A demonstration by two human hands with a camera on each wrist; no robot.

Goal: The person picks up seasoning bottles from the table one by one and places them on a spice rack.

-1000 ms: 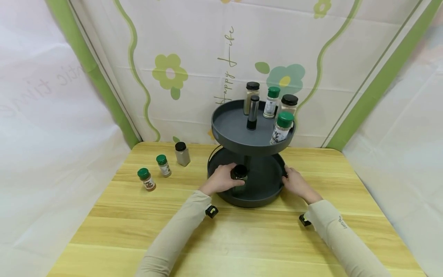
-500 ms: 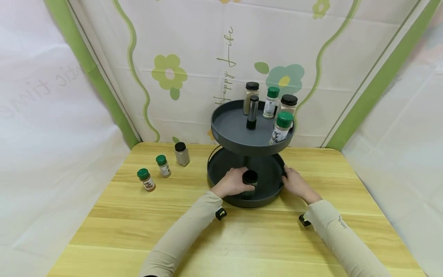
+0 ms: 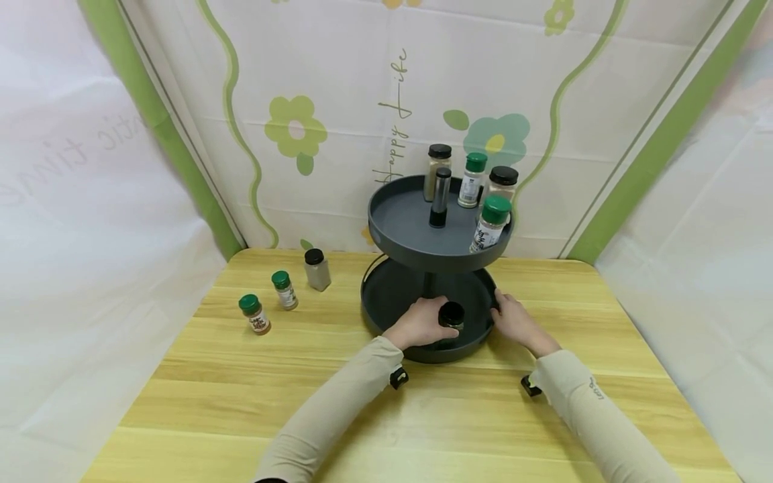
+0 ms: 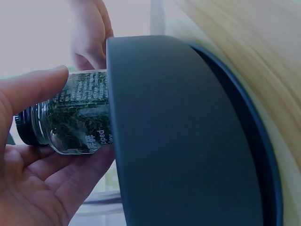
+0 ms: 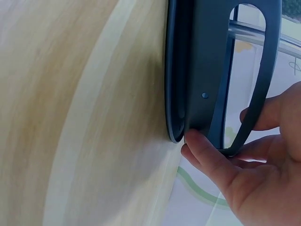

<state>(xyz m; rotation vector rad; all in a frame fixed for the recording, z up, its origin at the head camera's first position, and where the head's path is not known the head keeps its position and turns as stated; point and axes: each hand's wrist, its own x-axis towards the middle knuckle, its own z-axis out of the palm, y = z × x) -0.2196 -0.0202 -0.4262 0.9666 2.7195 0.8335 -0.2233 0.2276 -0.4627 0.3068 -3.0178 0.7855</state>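
My left hand (image 3: 418,325) holds a glass spice jar (image 4: 80,115) of dried green herb flakes with a black lid. Thumb and fingers lie on opposite sides of it in the left wrist view. The jar is inside the lower tray (image 3: 386,295) of a dark grey two-tier spice rack, its base hidden behind the tray wall (image 4: 174,127). My right hand (image 3: 518,323) grips the tray's right side. In the right wrist view, fingers curl round the cut-out handle (image 5: 260,89), and the thumb presses near the tray's bottom edge.
Several spice bottles stand on the upper tray (image 3: 443,246), including a green-capped bottle (image 3: 488,228) and a slim grey-and-black bottle (image 3: 439,198). On the wooden table (image 3: 302,362), at left, are two green-capped bottles (image 3: 285,292) and a black-capped jar (image 3: 317,272). A patterned curtain (image 3: 338,80) hangs behind.
My left hand has moved to the right within the lower tray, carrying the black-lidded jar toward the tray's right side. My right hand has stayed at the handle.
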